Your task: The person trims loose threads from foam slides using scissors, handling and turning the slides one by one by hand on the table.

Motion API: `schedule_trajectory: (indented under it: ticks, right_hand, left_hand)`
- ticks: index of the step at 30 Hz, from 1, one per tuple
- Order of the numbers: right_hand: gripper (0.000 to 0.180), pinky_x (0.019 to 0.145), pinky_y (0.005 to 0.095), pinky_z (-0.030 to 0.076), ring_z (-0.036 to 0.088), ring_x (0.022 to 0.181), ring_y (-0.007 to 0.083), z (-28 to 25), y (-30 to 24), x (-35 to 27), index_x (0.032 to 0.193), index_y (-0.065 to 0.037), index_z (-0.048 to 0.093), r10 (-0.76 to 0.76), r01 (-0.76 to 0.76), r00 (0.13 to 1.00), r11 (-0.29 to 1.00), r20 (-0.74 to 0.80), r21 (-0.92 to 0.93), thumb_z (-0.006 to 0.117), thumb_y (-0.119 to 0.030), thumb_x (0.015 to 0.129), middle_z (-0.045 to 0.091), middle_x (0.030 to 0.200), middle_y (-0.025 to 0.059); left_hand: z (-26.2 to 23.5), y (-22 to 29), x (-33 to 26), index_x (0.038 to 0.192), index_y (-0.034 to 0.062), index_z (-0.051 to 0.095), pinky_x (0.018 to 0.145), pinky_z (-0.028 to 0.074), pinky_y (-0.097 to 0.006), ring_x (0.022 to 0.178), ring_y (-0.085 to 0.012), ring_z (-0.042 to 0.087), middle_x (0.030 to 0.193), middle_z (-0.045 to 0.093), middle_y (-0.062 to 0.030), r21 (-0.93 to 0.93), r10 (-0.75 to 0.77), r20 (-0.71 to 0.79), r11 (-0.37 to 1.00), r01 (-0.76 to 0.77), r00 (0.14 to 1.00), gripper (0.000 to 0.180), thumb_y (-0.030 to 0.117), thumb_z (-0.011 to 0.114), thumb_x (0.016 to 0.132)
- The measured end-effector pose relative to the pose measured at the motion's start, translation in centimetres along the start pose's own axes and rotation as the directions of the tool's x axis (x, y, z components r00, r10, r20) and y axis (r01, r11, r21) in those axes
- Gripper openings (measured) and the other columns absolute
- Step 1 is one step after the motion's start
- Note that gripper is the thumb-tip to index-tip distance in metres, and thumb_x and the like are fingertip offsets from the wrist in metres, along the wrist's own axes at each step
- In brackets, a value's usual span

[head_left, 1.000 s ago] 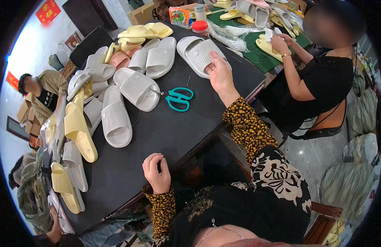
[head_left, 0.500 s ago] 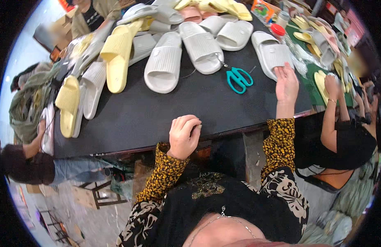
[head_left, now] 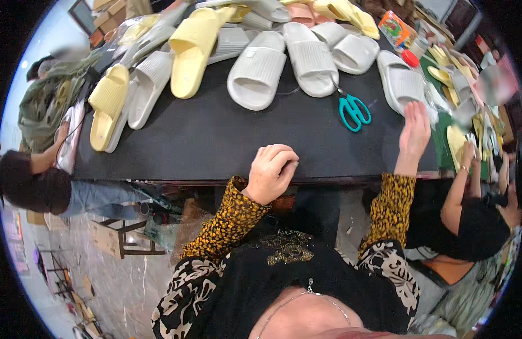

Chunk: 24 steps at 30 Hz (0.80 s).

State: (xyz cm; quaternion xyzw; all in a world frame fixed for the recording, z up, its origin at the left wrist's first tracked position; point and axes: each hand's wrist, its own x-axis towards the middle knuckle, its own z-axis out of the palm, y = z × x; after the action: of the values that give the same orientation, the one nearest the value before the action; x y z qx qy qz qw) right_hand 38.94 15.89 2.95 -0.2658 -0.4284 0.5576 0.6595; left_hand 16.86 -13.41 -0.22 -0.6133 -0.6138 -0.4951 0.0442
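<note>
At the near edge of the black table (head_left: pixel 215 147), my left hand (head_left: pixel 272 174) has its fingers curled in, and nothing shows sticking out of them. My right hand (head_left: pixel 414 133) reaches up on the right with fingers straight and together. Its fingertips are by the near end of a light grey slide slipper (head_left: pixel 402 85); I cannot tell if they touch it. Between the hands, farther back, lie teal-handled scissors (head_left: pixel 354 112), their tip close to another grey slipper (head_left: pixel 311 62). A further grey slipper (head_left: pixel 257 70) lies to its left.
On the left are yellow slippers (head_left: pixel 109 107) and more grey ones (head_left: pixel 152 87); several others pile up at the back. A red-lidded jar (head_left: pixel 410 58) stands beyond the right slipper. Co-workers sit at the right, with a bare arm (head_left: pixel 455 198), and at the left, with a dark sleeve (head_left: pixel 29 181).
The whole view has shifted, so the table and slippers appear farther right. My right hand keeps its fingers straight near the grey slipper. My left hand stays curled near the table edge.
</note>
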Motion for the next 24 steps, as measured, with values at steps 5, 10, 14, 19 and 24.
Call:
schedule_trajectory:
  ticks: [5, 10, 14, 19, 24]
  right_hand:
    - [0.039, 0.100, 0.0330, 0.041, 0.051, 0.118, 0.0218, 2.0, -2.2, -4.2, 0.131, 0.004, 0.044, 0.021, 0.139, 0.933, 0.901, 0.360, -0.412, 0.051, -0.007, 0.095, 0.052, 0.128, 0.0140]
    - [0.045, 0.088, 0.0372, 0.044, 0.056, 0.103, 0.0303, 5.6, -2.3, -6.6, 0.126, 0.004, 0.046, 0.351, 0.500, 0.661, 0.453, 0.663, -0.738, 0.059, -0.007, 0.084, 0.054, 0.113, 0.0185]
    - [0.049, 0.090, 0.0417, 0.041, 0.049, 0.105, 0.0365, 5.7, -0.9, -6.3, 0.127, 0.002, 0.043, 0.327, 0.762, 0.483, 0.300, 0.812, -0.574, 0.061, -0.007, 0.082, 0.051, 0.112, 0.0203]
    - [0.047, 0.089, 0.0424, 0.041, 0.048, 0.104, 0.0357, 7.1, -0.4, -5.6, 0.123, 0.003, 0.045, 0.294, 0.773, 0.535, 0.207, 0.792, -0.599, 0.063, -0.007, 0.081, 0.051, 0.105, 0.0191]
    - [0.048, 0.086, 0.0424, 0.042, 0.051, 0.099, 0.0364, 6.6, 0.6, -4.0, 0.124, 0.002, 0.045, 0.291, 0.742, 0.566, 0.227, 0.771, -0.631, 0.063, -0.007, 0.080, 0.050, 0.103, 0.0198]
  left_hand:
    - [-0.2, -0.2, 1.6, 0.094, 0.0014, 0.059, 0.076, 0.049, -0.036, 0.087, -0.0271, 0.059, 0.090, 0.059, -0.0125, -0.243, -0.150, 0.127, 0.954, 0.177, 0.980, 0.017, 0.005, 0.066, 0.079]
    - [-2.1, -0.6, 3.9, 0.101, 0.0050, 0.054, 0.082, 0.044, -0.041, 0.097, -0.0338, 0.053, 0.096, 0.054, -0.0142, -0.067, -0.081, 0.158, 0.993, 0.093, 0.984, 0.024, 0.013, 0.064, 0.080]
    - [-3.4, -2.2, 6.0, 0.109, 0.0039, 0.052, 0.088, 0.042, -0.040, 0.102, -0.0327, 0.052, 0.105, 0.054, -0.0144, 0.165, -0.116, 0.224, 0.983, 0.080, 0.968, 0.031, 0.015, 0.063, 0.083]
    - [-2.7, -5.9, 8.3, 0.117, 0.0020, 0.049, 0.091, 0.039, -0.043, 0.104, -0.0336, 0.051, 0.109, 0.055, -0.0165, 0.358, -0.197, 0.233, 0.928, 0.105, 0.952, 0.039, 0.019, 0.061, 0.084]
    - [-0.8, -7.3, 9.2, 0.118, -0.0001, 0.048, 0.092, 0.036, -0.044, 0.106, -0.0338, 0.049, 0.109, 0.055, -0.0166, 0.377, -0.232, 0.278, 0.919, 0.116, 0.932, 0.043, 0.020, 0.061, 0.083]
